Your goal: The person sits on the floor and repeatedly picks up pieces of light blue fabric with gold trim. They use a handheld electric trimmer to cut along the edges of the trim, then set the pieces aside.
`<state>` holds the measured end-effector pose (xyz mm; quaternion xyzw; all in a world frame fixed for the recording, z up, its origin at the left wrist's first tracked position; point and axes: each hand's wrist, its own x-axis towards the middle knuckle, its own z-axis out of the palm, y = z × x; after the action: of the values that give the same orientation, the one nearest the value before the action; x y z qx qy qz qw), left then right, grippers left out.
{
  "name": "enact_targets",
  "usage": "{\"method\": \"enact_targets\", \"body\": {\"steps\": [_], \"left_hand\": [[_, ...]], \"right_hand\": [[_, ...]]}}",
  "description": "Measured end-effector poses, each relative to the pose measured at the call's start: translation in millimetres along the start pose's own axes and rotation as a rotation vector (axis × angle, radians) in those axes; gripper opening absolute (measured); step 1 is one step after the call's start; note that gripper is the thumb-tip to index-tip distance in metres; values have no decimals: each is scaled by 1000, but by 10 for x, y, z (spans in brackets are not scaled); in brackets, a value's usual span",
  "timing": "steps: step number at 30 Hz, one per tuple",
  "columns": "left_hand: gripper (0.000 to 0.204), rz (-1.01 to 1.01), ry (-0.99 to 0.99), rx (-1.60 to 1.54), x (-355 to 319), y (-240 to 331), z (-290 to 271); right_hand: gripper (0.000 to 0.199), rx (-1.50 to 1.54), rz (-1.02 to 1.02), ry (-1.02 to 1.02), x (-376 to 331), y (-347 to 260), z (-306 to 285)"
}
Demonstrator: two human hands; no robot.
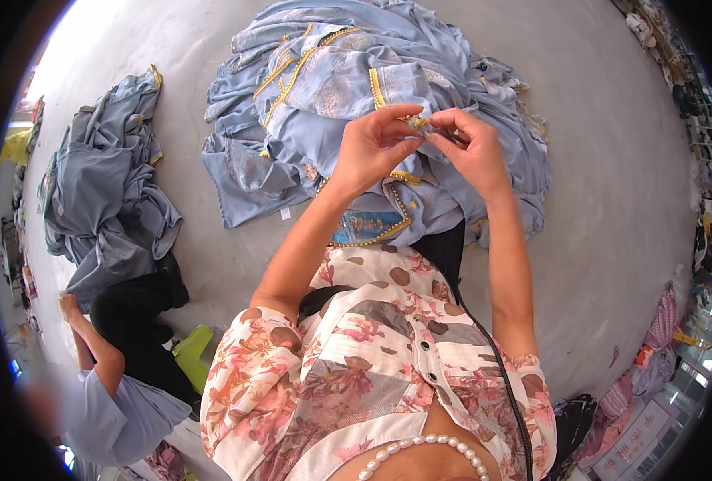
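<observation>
My left hand (372, 151) and my right hand (476, 152) are raised close together, thumbs and fingertips pinched. Between them is a small bit of yellow trim (417, 122) on a light blue garment; its exact part is mostly hidden by my fingers. Below and beyond spreads a large heap of light blue garments (332, 96) with yellow beaded edging and pale round patterns. In the part nearest me, a bright blue embroidered panel (365, 227) is framed by gold beads.
On the left, a seated person (127, 401) has one hand at a smaller pile of grey-blue garments (103, 176). A lime-green plastic piece (193, 357) stands beside that person. Pink cloth (662, 329) and a white printed box (632, 437) are at the lower right. Grey floor (604, 160) surrounds the heaps.
</observation>
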<state>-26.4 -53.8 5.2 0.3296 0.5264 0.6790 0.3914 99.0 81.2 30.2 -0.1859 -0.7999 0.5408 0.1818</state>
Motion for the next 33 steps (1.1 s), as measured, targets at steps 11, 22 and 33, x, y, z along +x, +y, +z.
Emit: {"method": "enact_targets", "body": {"steps": [11, 22, 33], "left_hand": [[19, 280, 113, 324, 65, 36, 41], [15, 58, 124, 41, 9, -2, 326], [23, -98, 25, -85, -49, 88, 320]], "right_hand": [[18, 250, 96, 101, -41, -77, -53], [14, 71, 10, 329, -96, -230, 32], [21, -151, -67, 443, -173, -298, -85]]}}
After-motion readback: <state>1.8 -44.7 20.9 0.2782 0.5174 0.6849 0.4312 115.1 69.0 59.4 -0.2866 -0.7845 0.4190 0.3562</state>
